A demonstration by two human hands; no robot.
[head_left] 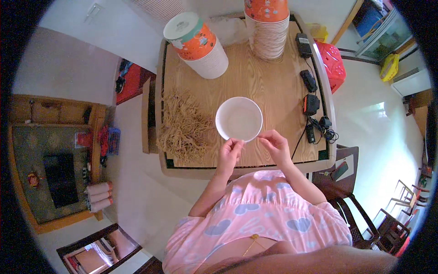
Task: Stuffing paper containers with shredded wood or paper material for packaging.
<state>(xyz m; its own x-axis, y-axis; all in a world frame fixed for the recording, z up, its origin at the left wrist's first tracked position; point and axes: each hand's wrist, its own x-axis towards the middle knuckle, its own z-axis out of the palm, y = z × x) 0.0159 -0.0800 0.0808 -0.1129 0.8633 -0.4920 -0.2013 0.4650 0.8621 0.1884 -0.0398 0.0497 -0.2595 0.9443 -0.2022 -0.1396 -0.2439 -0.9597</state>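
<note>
A white round paper tub (239,119) stands near the front of the wooden table with its open top facing me. My left hand (232,153) pinches the near rim, thumb and fingers pressed together there. Just off the rim's right side is my right hand (277,148), its thumb and forefinger closed together; whatever they may hold is too small to make out. Left of the tub lies a loose heap of tan twine strands (182,130).
Nested paper tubs form one tilted stack (203,52) at the back left and another stack (269,36) at the back right. Black power adapters with cables (311,105) line the table's right edge. A red plastic stool (331,66) stands beyond it.
</note>
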